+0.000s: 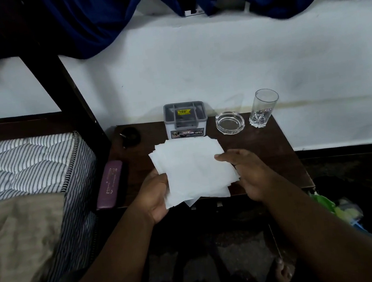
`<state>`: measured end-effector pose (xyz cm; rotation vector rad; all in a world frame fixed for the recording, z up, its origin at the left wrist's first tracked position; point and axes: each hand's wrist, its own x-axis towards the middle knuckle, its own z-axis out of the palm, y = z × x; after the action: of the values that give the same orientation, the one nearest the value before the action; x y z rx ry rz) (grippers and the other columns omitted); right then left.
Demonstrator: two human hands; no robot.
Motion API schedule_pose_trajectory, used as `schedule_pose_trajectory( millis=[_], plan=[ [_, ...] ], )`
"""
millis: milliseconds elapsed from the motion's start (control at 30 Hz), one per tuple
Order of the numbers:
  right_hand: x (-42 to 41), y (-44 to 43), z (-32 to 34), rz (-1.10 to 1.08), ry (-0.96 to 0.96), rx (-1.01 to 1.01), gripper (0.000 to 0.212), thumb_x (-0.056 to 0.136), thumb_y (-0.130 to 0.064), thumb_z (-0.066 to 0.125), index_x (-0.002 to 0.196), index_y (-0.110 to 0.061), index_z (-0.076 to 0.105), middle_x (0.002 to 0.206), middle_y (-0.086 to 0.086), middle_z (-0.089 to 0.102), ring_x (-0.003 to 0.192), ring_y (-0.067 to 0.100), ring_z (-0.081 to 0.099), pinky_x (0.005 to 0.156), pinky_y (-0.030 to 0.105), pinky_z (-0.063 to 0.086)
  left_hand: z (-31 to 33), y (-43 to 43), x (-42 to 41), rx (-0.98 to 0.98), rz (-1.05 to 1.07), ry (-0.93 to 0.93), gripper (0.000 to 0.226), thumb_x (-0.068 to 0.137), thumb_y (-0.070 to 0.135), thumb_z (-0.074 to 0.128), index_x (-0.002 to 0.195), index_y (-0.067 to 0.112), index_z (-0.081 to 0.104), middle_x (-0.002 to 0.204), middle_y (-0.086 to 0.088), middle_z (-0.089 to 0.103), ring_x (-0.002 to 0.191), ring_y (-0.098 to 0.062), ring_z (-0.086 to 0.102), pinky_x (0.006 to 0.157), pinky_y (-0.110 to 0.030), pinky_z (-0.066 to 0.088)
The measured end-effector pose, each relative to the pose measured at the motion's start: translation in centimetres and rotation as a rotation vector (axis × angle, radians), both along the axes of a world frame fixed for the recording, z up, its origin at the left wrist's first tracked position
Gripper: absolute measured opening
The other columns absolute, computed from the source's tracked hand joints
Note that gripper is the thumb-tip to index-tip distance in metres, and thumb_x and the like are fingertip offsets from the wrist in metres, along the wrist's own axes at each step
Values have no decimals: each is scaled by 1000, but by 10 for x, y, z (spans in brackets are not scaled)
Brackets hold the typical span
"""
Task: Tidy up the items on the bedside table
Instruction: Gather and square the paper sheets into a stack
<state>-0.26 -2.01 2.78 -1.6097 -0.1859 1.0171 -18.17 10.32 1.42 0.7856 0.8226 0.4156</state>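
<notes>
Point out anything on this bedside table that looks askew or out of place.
The white paper napkins, held in the left hand and right hand, are fanned out with corners misaligned. The purple case lies right at the bedside table's left edge. Nothing looks spilled or broken.

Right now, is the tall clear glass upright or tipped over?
Upright. The tall clear drinking glass stands on its thick base on the dark wooden bedside table, open rim up.
</notes>
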Motion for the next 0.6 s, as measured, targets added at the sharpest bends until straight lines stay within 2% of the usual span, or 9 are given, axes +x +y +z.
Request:
schedule_pose_trajectory(
  millis=[67,100,200,233,300,367,467,500,600],
  plan=[
    [-4,-2,3,58,103,68,31,80,-8,75,111,-7,69,110,15,76,98,32,70,82,42,56,0,0,-3,-15,-1,28,30,96,-4,50,116,3,71,107,-21,76,83,-34,77,67,-44,64],
    [-7,-1,1,68,70,77,30,81,1,70,111,-3,69,108,18,76,95,33,71,84,44,57,0,0,-5,-37,2,45,29,99,6,50,118,4,71,109,-20,76,86,-34,77,71,-46,64],
    [-20,5,-5,86,-114,54,32,77,11,67,107,2,68,102,22,76,84,31,71,72,38,58,2,5,-13,-165,-6,23,48,104,48,43,126,15,71,121,-13,74,110,-34,72,95,-48,57],
    [-24,8,-8,106,-153,46,32,76,11,68,106,2,68,101,23,75,83,31,70,71,38,59,3,5,-15,-171,-21,10,49,103,52,43,126,18,71,122,-11,75,113,-32,71,95,-46,56],
    [-32,14,-15,165,-179,23,31,75,8,70,105,1,67,101,23,75,85,33,71,77,45,60,-1,5,-23,-112,-44,48,33,100,31,59,123,10,71,116,-15,76,102,-32,75,82,-43,62],
    [-33,22,-16,196,-192,-7,27,78,0,74,104,-1,68,97,20,76,84,33,72,77,47,60,-9,8,-34,-24,-8,119,38,87,1,69,125,0,67,118,-23,73,98,-37,75,75,-45,64],
    [-9,34,-19,56,-251,-61,12,87,-6,69,99,-6,69,86,15,72,65,24,64,61,32,53,-22,20,-52,27,37,166,43,81,-12,69,123,-4,65,117,-27,72,91,-37,75,69,-44,64],
    [5,38,-22,2,-359,-114,9,87,-7,67,94,-12,71,88,12,73,67,24,65,62,32,53,-23,23,-57,23,41,164,41,81,-13,68,121,-4,66,116,-27,72,86,-35,76,65,-42,64],
    [38,43,-31,3,-715,-390,13,83,-18,66,92,-22,75,105,2,77,99,23,71,90,34,55,-24,30,-66,15,66,191,31,84,-13,65,113,-3,66,109,-27,72,70,-30,76,55,-38,62]
  ],
)
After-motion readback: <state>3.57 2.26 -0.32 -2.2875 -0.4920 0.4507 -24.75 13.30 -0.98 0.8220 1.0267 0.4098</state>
